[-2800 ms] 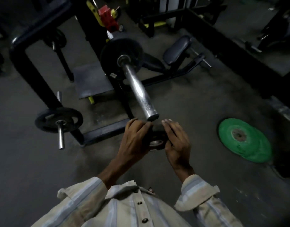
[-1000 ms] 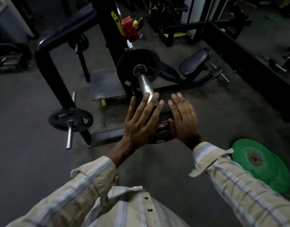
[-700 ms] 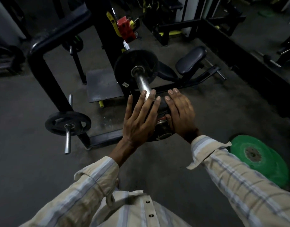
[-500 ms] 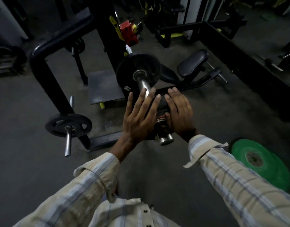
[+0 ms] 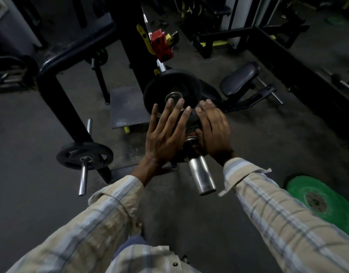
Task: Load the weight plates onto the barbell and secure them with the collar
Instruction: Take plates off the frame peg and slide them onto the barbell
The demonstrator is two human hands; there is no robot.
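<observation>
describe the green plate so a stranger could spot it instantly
Start at the silver barbell sleeve jutting toward the camera, then look right, past the right hand. The green plate lies flat on the floor, the only brightly coloured plate.

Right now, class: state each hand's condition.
Left hand: open, fingers spread flat against the small black weight plate.
Right hand: fingers curled on that plate's edge.

Padded seat (image 5: 240, 78) at two o'clock, red block (image 5: 162, 47) at twelve, black frame (image 5: 57, 89) at ten, all on dark floor (image 5: 28, 194).
</observation>
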